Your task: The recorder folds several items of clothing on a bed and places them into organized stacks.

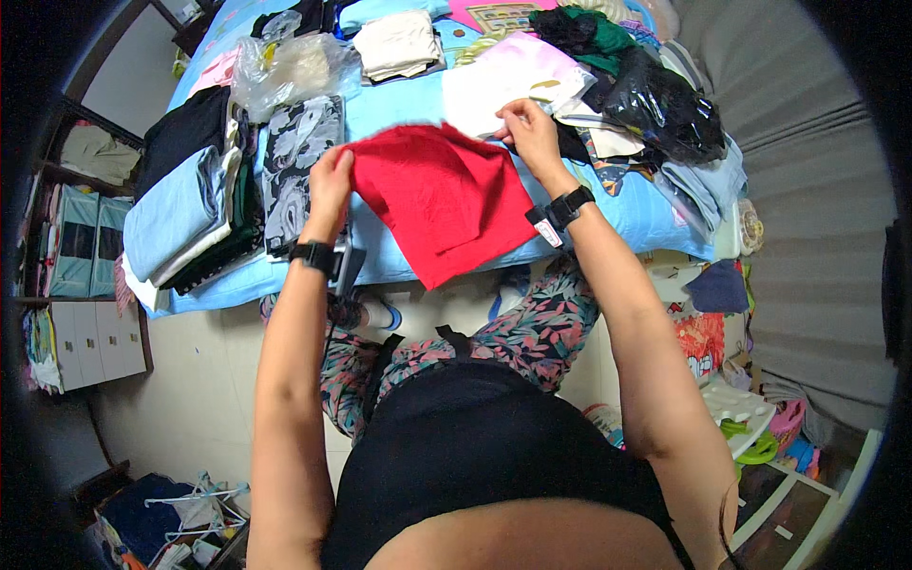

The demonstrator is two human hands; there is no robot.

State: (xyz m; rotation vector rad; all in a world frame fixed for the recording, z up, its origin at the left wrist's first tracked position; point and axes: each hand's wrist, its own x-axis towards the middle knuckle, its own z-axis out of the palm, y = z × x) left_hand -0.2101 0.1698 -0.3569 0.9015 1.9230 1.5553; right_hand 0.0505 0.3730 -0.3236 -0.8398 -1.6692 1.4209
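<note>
A red cloth, partly folded over itself, hangs spread above the near edge of the bed. My left hand is closed on its upper left corner. At its upper right edge my right hand is closed, thumb and fingers pinched together at the cloth. The red cloth's top edge is slightly blurred. Just beyond lies a white and pink garment, close to my right fingertips. Beside my left hand is a folded grey and black patterned garment.
A folded stack with a light blue garment on top stands at the left. A clear plastic bag and folded cream clothes lie farther back. At the right are a black plastic bag and heaped clothes. The blue-sheeted bed ends before my legs.
</note>
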